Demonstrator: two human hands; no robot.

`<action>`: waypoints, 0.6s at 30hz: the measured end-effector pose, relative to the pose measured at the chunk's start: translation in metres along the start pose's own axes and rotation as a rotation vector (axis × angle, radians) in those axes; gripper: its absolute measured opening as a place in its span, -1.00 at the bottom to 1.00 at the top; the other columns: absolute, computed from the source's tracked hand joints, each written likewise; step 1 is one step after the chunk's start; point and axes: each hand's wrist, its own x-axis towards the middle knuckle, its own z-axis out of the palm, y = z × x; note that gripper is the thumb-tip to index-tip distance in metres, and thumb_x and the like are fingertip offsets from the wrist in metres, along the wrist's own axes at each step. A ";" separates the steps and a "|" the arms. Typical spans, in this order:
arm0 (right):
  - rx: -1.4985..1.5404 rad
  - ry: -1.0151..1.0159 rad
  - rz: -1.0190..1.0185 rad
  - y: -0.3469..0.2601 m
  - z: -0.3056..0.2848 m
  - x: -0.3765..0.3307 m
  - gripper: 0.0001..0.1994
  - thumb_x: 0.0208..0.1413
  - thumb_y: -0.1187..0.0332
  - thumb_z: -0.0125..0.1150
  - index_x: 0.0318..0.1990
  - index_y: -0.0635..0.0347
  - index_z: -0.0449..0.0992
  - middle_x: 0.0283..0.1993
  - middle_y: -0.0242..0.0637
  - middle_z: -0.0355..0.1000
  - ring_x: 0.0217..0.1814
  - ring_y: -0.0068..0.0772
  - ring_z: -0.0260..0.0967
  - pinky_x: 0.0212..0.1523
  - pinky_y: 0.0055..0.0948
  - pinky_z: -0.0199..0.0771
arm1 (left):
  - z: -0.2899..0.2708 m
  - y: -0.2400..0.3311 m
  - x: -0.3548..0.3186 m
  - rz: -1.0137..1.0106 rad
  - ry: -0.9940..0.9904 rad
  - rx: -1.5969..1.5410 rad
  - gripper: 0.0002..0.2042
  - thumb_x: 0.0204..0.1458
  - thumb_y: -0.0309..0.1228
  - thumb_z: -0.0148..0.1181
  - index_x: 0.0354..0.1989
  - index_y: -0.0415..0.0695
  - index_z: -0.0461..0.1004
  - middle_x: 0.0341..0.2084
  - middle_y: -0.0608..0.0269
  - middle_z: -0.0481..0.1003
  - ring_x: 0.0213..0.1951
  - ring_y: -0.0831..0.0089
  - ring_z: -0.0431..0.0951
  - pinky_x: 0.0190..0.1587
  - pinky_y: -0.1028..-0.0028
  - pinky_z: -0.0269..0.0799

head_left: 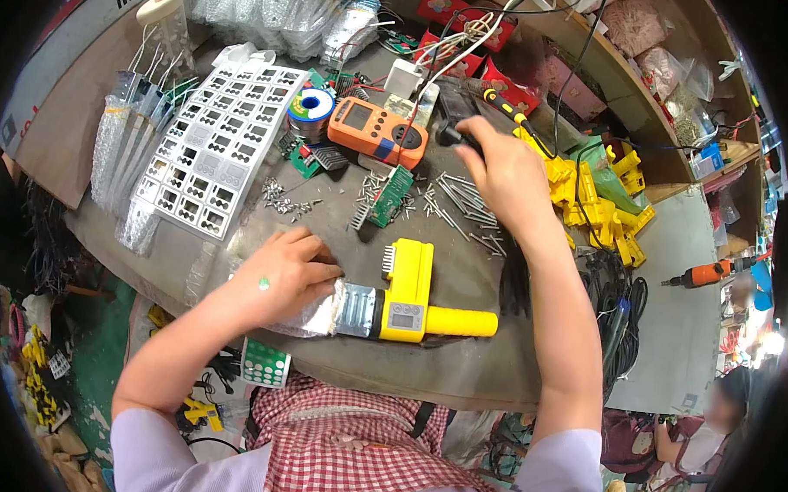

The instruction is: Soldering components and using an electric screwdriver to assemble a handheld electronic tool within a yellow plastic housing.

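A cluttered grey workbench (459, 370) fills my view, with shelves of bagged parts behind it. My left hand (285, 272) lies flat, fingers together, pressing on the foil-wrapped plate (344, 309) of a yellow tool (414, 294) that lies near the front edge, its round handle pointing right. My right hand (505, 176) reaches further back and is closed around a black tool (454, 131); I cannot tell exactly how the fingers grip it. Between the hands lie a green circuit board (389, 196) and loose screws (465, 209). An orange meter (376, 131) sits just behind the board, with a solder spool (312, 109) to its left. A white tray (219, 149) lies at the left, and yellow housings (600, 197) are piled at the right.
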 end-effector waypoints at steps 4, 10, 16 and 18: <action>0.044 -0.109 0.012 0.020 0.015 0.038 -0.78 0.07 0.21 0.13 -0.22 0.09 0.54 -0.33 -0.10 0.51 -0.23 0.00 0.45 -0.19 -0.10 0.42 | -0.013 0.017 0.019 0.108 0.191 -0.074 -0.73 -0.14 -0.45 0.25 -0.20 -0.17 0.52 -0.22 0.16 0.45 -0.12 0.20 0.41 -0.11 0.29 0.37; -0.056 -0.326 0.078 0.010 0.033 0.074 -0.70 0.12 0.12 0.06 -0.25 0.13 0.58 -0.26 -0.04 0.50 -0.13 0.01 0.44 -0.09 -0.10 0.40 | 0.007 0.011 0.096 0.210 0.181 0.269 -0.76 -0.07 -0.35 0.22 -0.24 -0.18 0.47 -0.14 0.11 0.44 -0.14 0.21 0.46 -0.08 0.31 0.39; -0.225 -0.489 0.090 -0.004 0.033 0.091 -0.65 0.13 0.10 0.06 -0.28 0.23 0.58 -0.24 0.01 0.50 -0.12 0.03 0.45 -0.08 -0.10 0.43 | 0.016 0.004 0.079 -0.214 0.060 0.152 -0.66 -0.08 -0.26 0.25 -0.25 -0.30 0.44 -0.25 0.04 0.46 -0.19 0.13 0.49 -0.09 0.31 0.42; -0.322 -0.483 0.024 -0.011 0.036 0.097 -0.70 0.08 0.14 0.11 -0.31 0.21 0.58 -0.29 -0.01 0.51 -0.19 0.02 0.47 -0.16 -0.10 0.46 | 0.019 -0.003 0.070 -0.164 0.104 0.158 -0.63 -0.09 -0.26 0.26 -0.20 -0.30 0.43 -0.19 0.02 0.45 -0.16 0.12 0.47 -0.06 0.30 0.40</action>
